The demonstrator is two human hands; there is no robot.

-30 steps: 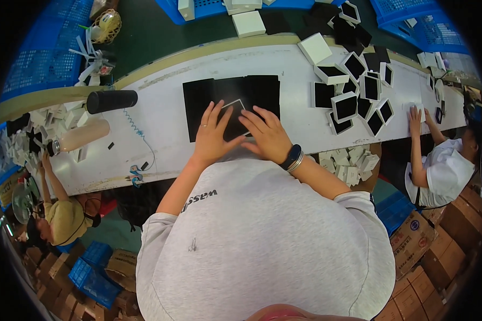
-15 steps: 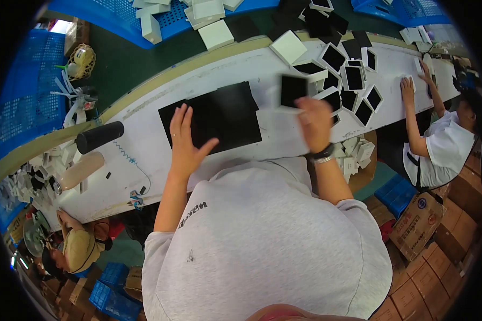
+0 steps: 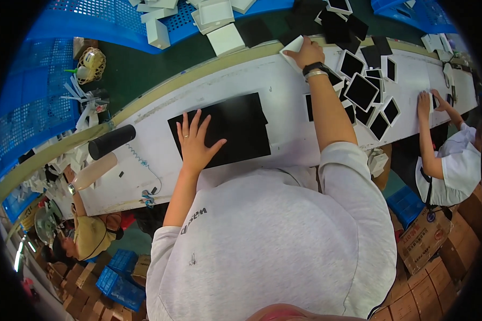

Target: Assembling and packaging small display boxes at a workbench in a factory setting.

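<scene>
My left hand (image 3: 199,143) lies with spread fingers on a flat black sheet (image 3: 238,131), one of what look like overlapping sheets on the white table in front of me. A ring is on one finger. Farther off to the right, my right hand (image 3: 309,52), with a dark band at the wrist, grips a white box (image 3: 291,50) at the table's far edge; its fingers curl over the box and hide part of it. Just right of that forearm, several white box trays with black inside lie in a loose pile, one tilted tray (image 3: 361,92) on top.
A black cylinder (image 3: 112,142) and a pinkish bottle (image 3: 95,171) lie on the left, near a coiled blue cord (image 3: 139,158). Blue crates (image 3: 171,24) with white boxes stand beyond the table's raised edge. Co-workers sit at both sides, one person's hands (image 3: 426,104) at right.
My right hand has let go of the black-filled box and reached farther away, onto the white box at the far edge. My left hand stays on the black sheet. The whole view has shifted slightly.
</scene>
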